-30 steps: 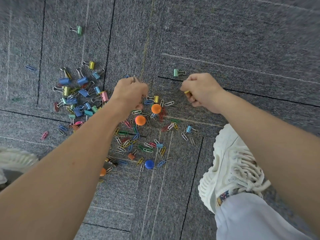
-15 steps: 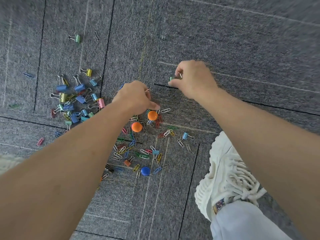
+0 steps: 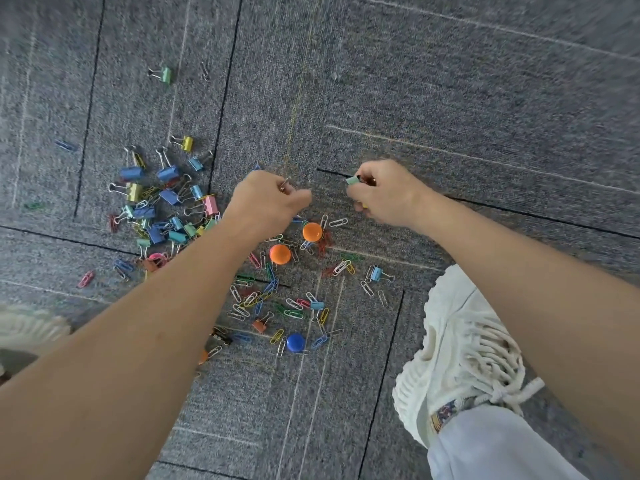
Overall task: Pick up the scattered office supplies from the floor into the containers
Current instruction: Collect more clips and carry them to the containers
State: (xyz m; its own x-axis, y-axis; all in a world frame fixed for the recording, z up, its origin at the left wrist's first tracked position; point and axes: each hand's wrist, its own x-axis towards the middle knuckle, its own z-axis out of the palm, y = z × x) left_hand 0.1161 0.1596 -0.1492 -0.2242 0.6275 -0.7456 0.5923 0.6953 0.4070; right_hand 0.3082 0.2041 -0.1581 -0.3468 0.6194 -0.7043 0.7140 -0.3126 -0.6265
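Coloured binder clips [image 3: 162, 199] lie in a heap on the grey carpet at the left. Paper clips [image 3: 277, 303] are strewn in the middle, among two orange round magnets [image 3: 312, 231] [image 3: 280, 254] and a blue one [image 3: 295, 342]. My left hand [image 3: 266, 199] is closed just above the orange magnets, with wire clip handles sticking out of the fist. My right hand [image 3: 384, 192] is closed on a green binder clip [image 3: 353, 180], with a bit of yellow showing under the fingers. No container is in view.
My white shoe [image 3: 464, 348] stands at the lower right beside the paper clips, and another shoe [image 3: 27, 327] shows at the left edge. A lone green binder clip [image 3: 163, 74] and a yellow one [image 3: 185, 143] lie further away at the upper left.
My right hand reached out to the green binder clip on the carpet, took it and drew back a little. My left hand stayed closed near the orange magnets.
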